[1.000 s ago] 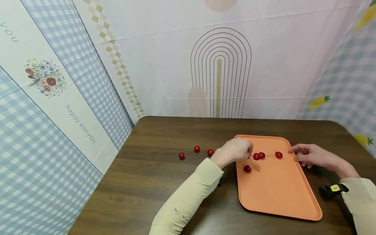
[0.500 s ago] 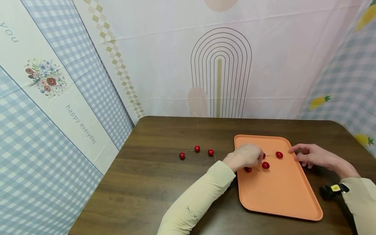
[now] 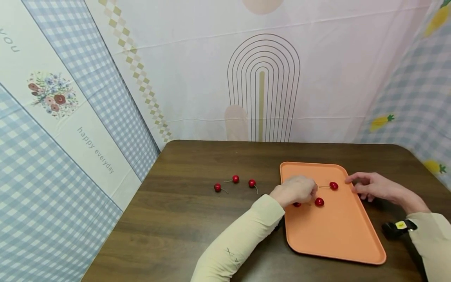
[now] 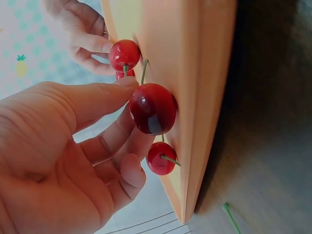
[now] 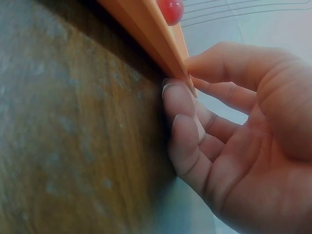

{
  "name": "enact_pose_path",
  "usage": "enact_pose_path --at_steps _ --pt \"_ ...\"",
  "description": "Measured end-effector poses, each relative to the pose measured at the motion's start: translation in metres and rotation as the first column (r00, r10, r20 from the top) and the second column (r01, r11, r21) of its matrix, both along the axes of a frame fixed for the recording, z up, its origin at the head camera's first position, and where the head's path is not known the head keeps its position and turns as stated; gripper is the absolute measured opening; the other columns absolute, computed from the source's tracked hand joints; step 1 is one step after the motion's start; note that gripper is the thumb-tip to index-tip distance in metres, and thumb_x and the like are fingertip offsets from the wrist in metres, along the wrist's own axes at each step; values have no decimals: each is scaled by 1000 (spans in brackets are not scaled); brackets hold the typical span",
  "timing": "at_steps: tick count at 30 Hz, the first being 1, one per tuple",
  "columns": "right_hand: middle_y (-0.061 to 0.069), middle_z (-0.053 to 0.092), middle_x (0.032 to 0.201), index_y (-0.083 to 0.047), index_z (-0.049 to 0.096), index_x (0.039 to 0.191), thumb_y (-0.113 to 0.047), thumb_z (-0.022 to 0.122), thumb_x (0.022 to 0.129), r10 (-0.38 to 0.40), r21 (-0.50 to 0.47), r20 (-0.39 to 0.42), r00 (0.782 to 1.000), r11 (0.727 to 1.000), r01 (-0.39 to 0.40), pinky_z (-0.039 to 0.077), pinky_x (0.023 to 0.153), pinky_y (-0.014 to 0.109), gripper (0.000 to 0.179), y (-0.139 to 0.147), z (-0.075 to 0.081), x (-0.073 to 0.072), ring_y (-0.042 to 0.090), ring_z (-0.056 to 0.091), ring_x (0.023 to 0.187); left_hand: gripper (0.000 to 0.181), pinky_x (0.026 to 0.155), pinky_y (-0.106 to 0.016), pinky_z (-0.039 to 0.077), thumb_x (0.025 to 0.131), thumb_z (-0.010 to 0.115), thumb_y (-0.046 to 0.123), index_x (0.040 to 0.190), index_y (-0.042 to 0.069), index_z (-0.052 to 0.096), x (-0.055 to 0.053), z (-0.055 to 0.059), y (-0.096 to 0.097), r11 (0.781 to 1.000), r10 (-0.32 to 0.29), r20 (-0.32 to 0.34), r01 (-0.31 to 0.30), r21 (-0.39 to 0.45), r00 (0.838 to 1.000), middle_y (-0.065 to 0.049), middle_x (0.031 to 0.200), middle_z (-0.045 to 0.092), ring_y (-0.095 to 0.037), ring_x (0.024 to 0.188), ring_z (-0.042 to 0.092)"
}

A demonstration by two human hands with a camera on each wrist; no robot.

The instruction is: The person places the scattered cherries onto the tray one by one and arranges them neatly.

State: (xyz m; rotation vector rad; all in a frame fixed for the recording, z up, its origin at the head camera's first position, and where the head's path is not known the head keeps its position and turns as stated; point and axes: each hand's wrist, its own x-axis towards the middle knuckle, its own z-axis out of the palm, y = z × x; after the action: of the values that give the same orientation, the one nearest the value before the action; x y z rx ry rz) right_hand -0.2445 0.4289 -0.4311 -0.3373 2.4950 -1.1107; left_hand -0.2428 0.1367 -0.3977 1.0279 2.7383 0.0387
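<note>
Moved right and toward the person since a second ago, the held cherry [image 3: 319, 202] is now over the middle of the orange tray [image 3: 338, 243], and the left hand [image 3: 295, 189] has gone with it. Going left to right, three stray cherries [image 3: 235, 179] lie on the brown surface [image 3: 169, 219], just where they lay. Next, a dark cherry [image 4: 152, 107] lies inside the tray's left rim, partly behind the hand in the head view. The left hand's grip is narrow, thumb and finger seemingly pinching the held cherry's green stem [image 4: 126, 69]; whether the fruit touches the tray yet cannot be told. To set it down well, the person would probably do best to bring the fruit fully to rest before parting the fingertips, so it does not roll, and to lift away clear of the dark cherry (its stem stands close to the thumb). Another cherry [image 4: 161, 158] lies behind the fingers, toward the far side; a further cherry [image 3: 333, 186] lies near the right rim, unmoved. Last, the right hand [image 3: 377, 188] keeps the tray's right rim pinched between its fingertips; a light, steady hold there should stop the tray sliding.
</note>
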Motion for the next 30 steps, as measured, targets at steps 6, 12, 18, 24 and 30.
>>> enact_pose_path --at_steps 6,12,18,24,30 --pt "3 60 80 4 49 128 -19 57 99 7 -2 -17 1000 1000 -7 51 57 32 39 1 0 0 19 58 66 25 53 -20 37 97 60 30 73 25 54 -1 2 0 999 31 11 -31 -13 999 10 71 51 -5 63 50" --pt "3 60 80 4 49 128 -19 57 98 6 -7 -17 1000 1000 -6 51 57 32 39 0 0 1 19 58 66 35 49 -20 34 97 60 34 66 21 49 -3 9 -9 998 26 62 -29 51 998 7 61 47 -6 53 47" --pt "3 59 79 5 49 128 -19 57 98 -8 -1 -12 1000 1000 8 50 57 31 39 0 1 3 18 57 66 21 53 -19 36 98 58 29 77 23 55 -3 22 -25 991 -31 17 28 132 999 10 71 54 -4 61 48" --pt "3 59 79 5 49 128 -18 57 98 -2 -8 -14 1000 1000 2 50 57 32 39 0 1 2 18 57 66 12 58 -16 40 98 60 29 88 23 64 0 32 -50 977 -69 -35 75 201 997 13 79 58 -2 67 52" --pt "3 59 79 4 49 128 -18 57 98 -3 -11 -20 1000 1000 3 50 57 32 38 0 -1 2 18 57 66 11 62 -17 45 96 62 27 104 22 67 1 43 -83 970 -30 -27 36 242 999 12 93 66 -3 73 57"
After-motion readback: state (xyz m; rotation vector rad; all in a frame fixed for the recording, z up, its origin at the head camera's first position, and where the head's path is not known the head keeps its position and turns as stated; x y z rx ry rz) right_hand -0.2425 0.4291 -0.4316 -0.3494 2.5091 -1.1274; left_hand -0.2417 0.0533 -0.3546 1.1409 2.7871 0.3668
